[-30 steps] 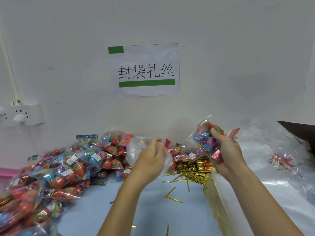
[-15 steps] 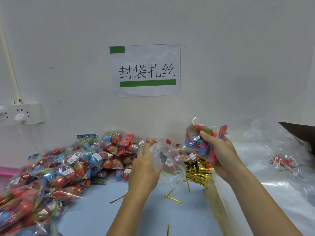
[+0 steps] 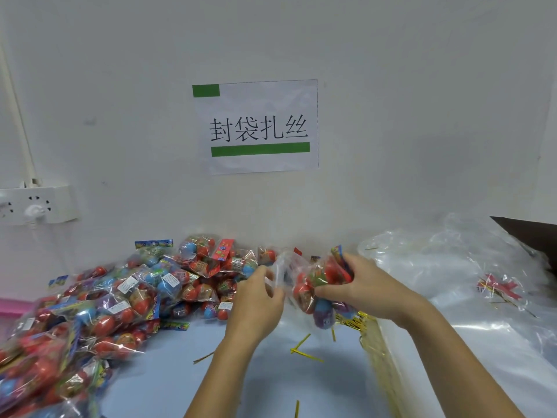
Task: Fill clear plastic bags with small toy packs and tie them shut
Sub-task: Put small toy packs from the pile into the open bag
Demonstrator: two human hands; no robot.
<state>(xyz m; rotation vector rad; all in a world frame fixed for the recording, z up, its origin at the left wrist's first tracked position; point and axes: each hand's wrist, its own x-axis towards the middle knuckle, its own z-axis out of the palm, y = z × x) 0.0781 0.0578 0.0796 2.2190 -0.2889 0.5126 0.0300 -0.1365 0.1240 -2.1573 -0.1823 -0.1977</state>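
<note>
My left hand [image 3: 259, 297] pinches the rim of a clear plastic bag [image 3: 284, 274] above the table's middle. My right hand [image 3: 364, 286] grips a bunch of small toy packs [image 3: 319, 285] with red and blue egg shapes and holds them at the bag's mouth. The two hands are close together, and the packs partly overlap the bag. How far the packs sit inside the bag I cannot tell.
A big heap of filled toy bags [image 3: 120, 300] covers the left of the pale blue table [image 3: 168, 375]. Gold twist ties [image 3: 304, 352] lie scattered in front, with a gold bundle [image 3: 358, 319] under my right hand. Clear bags [image 3: 458, 285] are stacked at the right.
My right hand has come down and left with the toy packs to the bag's mouth. My left hand has shifted right and turned the clear bag toward them.
</note>
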